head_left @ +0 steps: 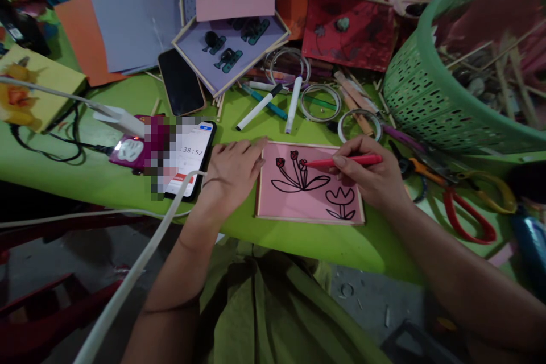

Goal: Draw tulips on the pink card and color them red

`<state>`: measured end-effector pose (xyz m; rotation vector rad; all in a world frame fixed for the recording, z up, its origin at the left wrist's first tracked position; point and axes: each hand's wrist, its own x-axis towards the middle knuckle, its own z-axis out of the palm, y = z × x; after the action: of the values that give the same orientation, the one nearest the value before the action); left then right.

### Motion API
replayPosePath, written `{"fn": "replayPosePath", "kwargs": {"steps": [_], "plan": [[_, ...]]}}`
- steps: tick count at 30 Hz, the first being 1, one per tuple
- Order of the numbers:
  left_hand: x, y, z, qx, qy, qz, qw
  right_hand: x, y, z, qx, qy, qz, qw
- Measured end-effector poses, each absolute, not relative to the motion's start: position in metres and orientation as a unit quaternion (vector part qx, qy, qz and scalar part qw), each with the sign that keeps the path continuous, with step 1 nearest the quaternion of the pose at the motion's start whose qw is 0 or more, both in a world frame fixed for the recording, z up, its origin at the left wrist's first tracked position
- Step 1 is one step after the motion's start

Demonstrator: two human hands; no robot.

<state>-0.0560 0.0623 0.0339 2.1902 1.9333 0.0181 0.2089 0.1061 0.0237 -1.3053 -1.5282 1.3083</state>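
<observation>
Gripping a slender red plastic marker [356, 160], the right hand [371, 173]. Beneath its fingers, a flat pink rectangular card [290, 205], rimmed with pale strips [310, 220], bears curved black-outlined flowers [280, 163]; left hand [232, 173], fingers loosely extended, at its edge.

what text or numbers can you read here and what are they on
":38:52" on the lit phone; any digits before it are obscured.
Too small or blurred to read: marks on the phone's blue button and red button, and the white label on the black object at far left.
</observation>
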Motion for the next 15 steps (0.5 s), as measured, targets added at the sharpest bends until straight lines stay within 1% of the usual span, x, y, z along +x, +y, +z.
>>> {"fn": "replayPosePath", "kwargs": {"steps": [9,15], "plan": [[-0.058,0.0607,0.0291,0.754,0.649,0.036,0.094,0.2089,0.1058,0.0196,-0.512,-0.588,0.505,0.37],[-0.0568,0.062,0.0313,0.752,0.651,0.015,0.098,0.2098,0.1058,0.0183,-0.505,-0.597,0.504,0.367]]}}
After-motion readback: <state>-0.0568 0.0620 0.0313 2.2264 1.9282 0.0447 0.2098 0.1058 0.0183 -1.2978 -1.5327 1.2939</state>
